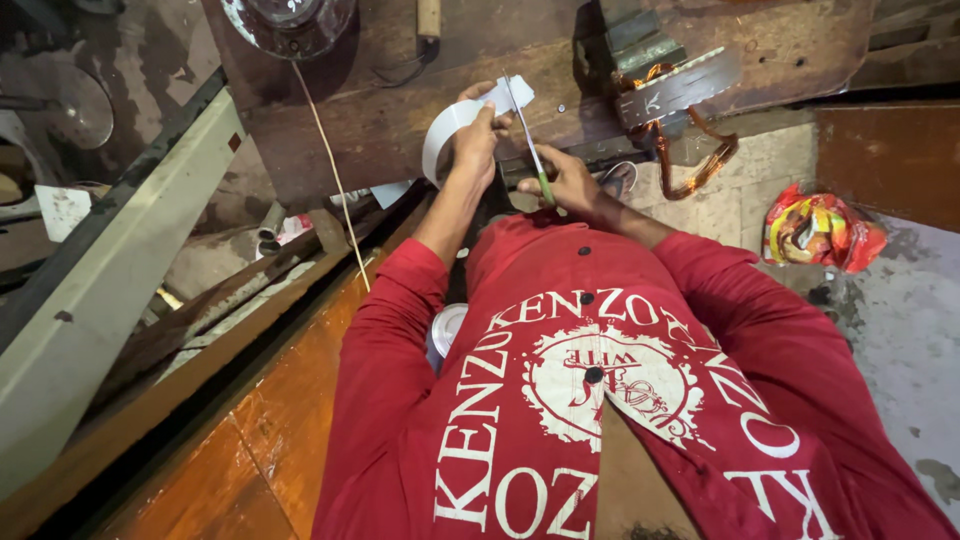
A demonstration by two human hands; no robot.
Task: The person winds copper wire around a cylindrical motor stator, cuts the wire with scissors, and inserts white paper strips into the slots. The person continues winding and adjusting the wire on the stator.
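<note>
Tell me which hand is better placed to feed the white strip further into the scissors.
Left, probably. The left hand already pinches the white strip beside the blades, while the right hand is wrapped around the scissors by their green handle, so it looks occupied with cutting.

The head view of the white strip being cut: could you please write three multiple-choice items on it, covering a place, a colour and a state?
1. Where does the crumpled wrapper lie?
A. on the floor at the right
B. on the wooden bench
C. in the left hand

2. What colour is the scissors' handle?
A. red
B. green
C. black

3. How is the white strip held?
A. flat
B. curved in the left hand
C. rolled shut

Answers: 1 A, it rests on grey floor; 2 B, green shows at the right hand; 3 B, it arcs from the grip.
</note>
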